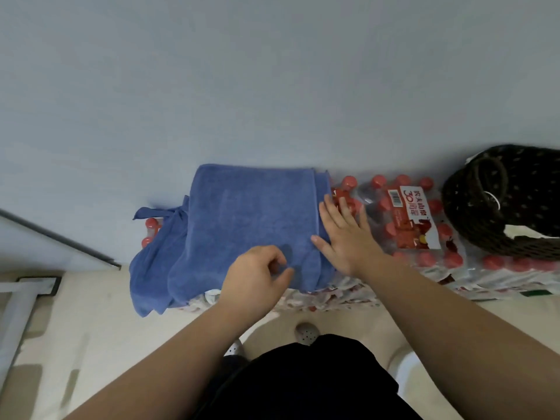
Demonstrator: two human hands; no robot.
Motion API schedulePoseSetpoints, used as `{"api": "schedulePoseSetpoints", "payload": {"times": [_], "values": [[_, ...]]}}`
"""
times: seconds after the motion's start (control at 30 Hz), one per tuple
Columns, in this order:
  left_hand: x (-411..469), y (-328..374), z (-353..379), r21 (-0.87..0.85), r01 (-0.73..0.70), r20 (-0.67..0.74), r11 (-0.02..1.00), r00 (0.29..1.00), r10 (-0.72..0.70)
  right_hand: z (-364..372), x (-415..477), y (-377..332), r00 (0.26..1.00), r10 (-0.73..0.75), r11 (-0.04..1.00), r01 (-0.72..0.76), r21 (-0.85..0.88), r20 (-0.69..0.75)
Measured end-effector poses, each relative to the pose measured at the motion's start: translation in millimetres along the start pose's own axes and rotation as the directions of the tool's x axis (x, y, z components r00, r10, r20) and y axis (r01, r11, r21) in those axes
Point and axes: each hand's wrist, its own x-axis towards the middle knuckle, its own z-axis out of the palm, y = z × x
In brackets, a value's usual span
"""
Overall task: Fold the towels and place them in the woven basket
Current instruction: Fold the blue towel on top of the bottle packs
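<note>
Atop the bottle packs (pixel 409 228), the flat right hand (pixel 342 237) is pressing the blue towel (pixel 251 213) while the left hand (pixel 257 277) is pinching its near edge.

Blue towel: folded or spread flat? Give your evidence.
Folded: the blue towel shows stacked layer edges along its right side, where the right hand rests.

wall (pixel 272 71): pale blue | floor (pixel 75 344): beige | bottle packs (pixel 409 219): red caps

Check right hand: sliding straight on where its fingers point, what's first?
Probably the wall. The right hand lies flat at the towel's right edge, fingers pointing away along it; past the towel's far corner only wall shows. Depth is unclear.
</note>
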Motion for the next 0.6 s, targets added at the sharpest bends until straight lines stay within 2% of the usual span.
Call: {"api": "schedulePoseSetpoints", "payload": {"times": [0.1,0.23,0.43,0.6], "values": [[1,21,32,0.093,0.062,0.000,0.994,0.998,-0.062,-2,2,11,0.998,-0.062,0.998,0.062,-0.004,0.013],[-3,46,67,0.233,0.191,-0.082,0.954,0.981,-0.177,-6,6,25,0.991,-0.133,0.988,0.132,0.077,0.007],[-4,64,94,0.252,0.353,-0.238,0.901,0.925,-0.296,-23,23,37,0.944,-0.313,0.946,0.320,0.052,-0.106],[1,72,98,0.323,0.409,-0.275,0.854,0.903,-0.329,-44,47,33,0.942,-0.327,0.945,0.327,-0.006,-0.072]]}}
